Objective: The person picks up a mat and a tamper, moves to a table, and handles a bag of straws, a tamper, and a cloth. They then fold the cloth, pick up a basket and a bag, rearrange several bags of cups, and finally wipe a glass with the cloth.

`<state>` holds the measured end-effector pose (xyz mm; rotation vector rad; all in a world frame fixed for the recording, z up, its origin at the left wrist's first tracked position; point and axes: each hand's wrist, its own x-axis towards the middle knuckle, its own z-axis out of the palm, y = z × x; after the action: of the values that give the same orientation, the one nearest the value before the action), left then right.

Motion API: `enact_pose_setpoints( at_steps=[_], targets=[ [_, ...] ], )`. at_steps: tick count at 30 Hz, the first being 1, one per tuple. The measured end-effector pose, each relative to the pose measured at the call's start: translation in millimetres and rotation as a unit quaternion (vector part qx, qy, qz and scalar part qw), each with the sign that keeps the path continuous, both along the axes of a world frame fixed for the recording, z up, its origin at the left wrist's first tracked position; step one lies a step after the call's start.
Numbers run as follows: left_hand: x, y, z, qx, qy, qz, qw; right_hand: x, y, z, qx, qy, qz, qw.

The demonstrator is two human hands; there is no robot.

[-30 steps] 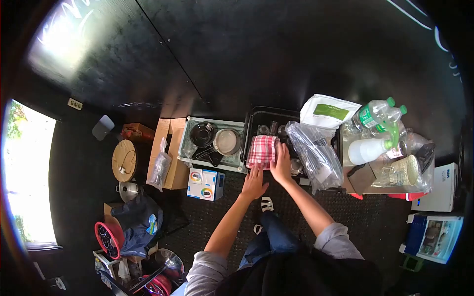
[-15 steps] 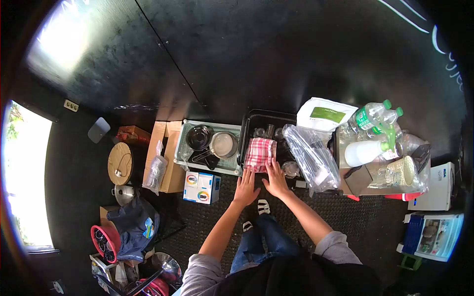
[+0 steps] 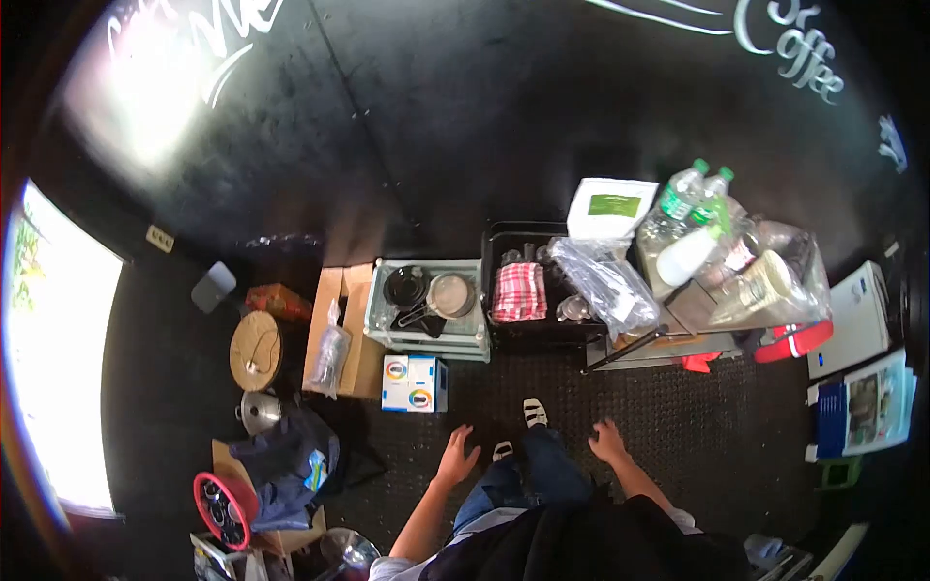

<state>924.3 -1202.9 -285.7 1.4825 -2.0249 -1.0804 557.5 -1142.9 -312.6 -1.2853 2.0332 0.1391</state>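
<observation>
Red checked cloth in a black crate, well ahead of two empty hands.

The cloth lies draped over the crate's left part, well apart from both hands and roughly forward of the gap between them. The left hand is open with its fingers spread and holds nothing. The right hand is loosely open and also empty. The two hands are apart, with the person's jeans-clad legs and a striped shoe between them. Nearest the left hand, just forward of it on the studded floor mat, stands a small white box with coloured rings. Beyond the box, a pale tray beside the crate holds a black pot and a steel pan. Forward of the right hand, a clear plastic bag leans over the crate's right edge, with a white pouch beyond it.
</observation>
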Motion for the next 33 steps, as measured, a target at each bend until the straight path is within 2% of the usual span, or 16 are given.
enact_pose_setpoints(
  at_steps=[2,3,4,5,6,7,9,13,15,20,22,23,25,28,30,33],
  targets=[
    [26,24,-47,0.062,-0.028,-0.038,0.997,-13,54,-16,0.098,-0.095,-0.093,0.986],
    [39,32,-78,0.083,-0.052,-0.070,0.993,-22,85,-25,0.111,-0.088,0.036,0.989],
    [40,34,-73,0.161,-0.153,-0.144,0.964,-30,122,-41,0.123,-0.078,0.161,0.976],
    [41,34,-66,0.230,-0.257,-0.213,0.914,-35,171,-83,0.093,-0.071,0.108,0.987],
    [54,40,-90,0.296,-0.255,-0.246,0.887,-36,211,-116,0.062,-0.062,0.055,0.995],
    [69,44,-117,0.361,-0.256,-0.276,0.853,-31,235,-112,0.053,-0.059,0.026,0.997],
    [80,40,-130,0.335,-0.326,-0.381,0.798,-21,281,-92,0.090,-0.087,-0.150,0.981],
    [47,22,-140,0.184,-0.335,-0.484,0.787,2,354,-108,0.057,-0.061,-0.332,0.940],
    [0,11,-119,0.284,-0.352,-0.350,0.821,6,369,-97,0.060,-0.084,-0.404,0.909],
    [-130,4,-103,0.209,-0.372,-0.336,0.840,-13,409,-81,0.033,-0.118,-0.506,0.854],
    [-190,9,-91,0.388,-0.363,-0.267,0.804,-36,429,-74,0.021,-0.125,-0.536,0.834],
    [-221,15,-86,0.383,-0.364,-0.276,0.803,-50,436,-70,0.013,-0.128,-0.551,0.825],
    [-264,30,-94,0.455,-0.377,-0.332,0.735,-78,455,-69,0.004,-0.134,-0.574,0.808],
    [-319,48,-105,0.506,-0.318,-0.331,0.730,-126,472,-72,-0.010,-0.139,-0.596,0.790],
    [-344,62,-93,0.489,-0.314,-0.377,0.721,-150,495,-106,0.020,-0.164,-0.677,0.717],
    [-377,78,-84,0.426,-0.225,-0.343,0.806,-193,493,-109,0.003,-0.188,-0.649,0.737]
  ],
)
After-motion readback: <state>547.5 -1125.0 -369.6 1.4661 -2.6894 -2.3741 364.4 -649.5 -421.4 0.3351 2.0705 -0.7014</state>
